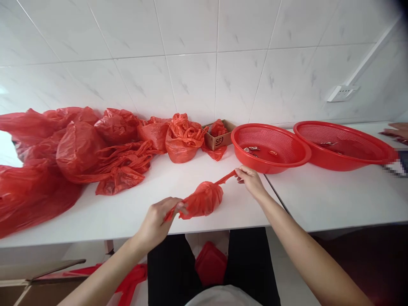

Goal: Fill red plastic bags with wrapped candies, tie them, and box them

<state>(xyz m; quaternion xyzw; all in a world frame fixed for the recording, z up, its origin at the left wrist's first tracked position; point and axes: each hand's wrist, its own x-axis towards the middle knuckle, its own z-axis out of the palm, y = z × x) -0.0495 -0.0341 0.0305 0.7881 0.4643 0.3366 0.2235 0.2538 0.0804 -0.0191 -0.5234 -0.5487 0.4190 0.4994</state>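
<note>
A small filled red plastic bag [205, 199] is near the front edge of the white table, stretched between my two hands. My left hand [165, 211] is closed on its left end, fingers bunched round the plastic. My right hand [247, 177] pinches a twisted strip, the bag's handle, drawn out to the upper right. What the bag contains is hidden by the plastic.
More red bags [81, 146] fill the table's left and back. A small cardboard box [219, 139] stands near two red baskets [270, 163] [347, 163] holding small packets. Another person's hand [398, 131] shows at far right. An open carton [47, 291] sits below left.
</note>
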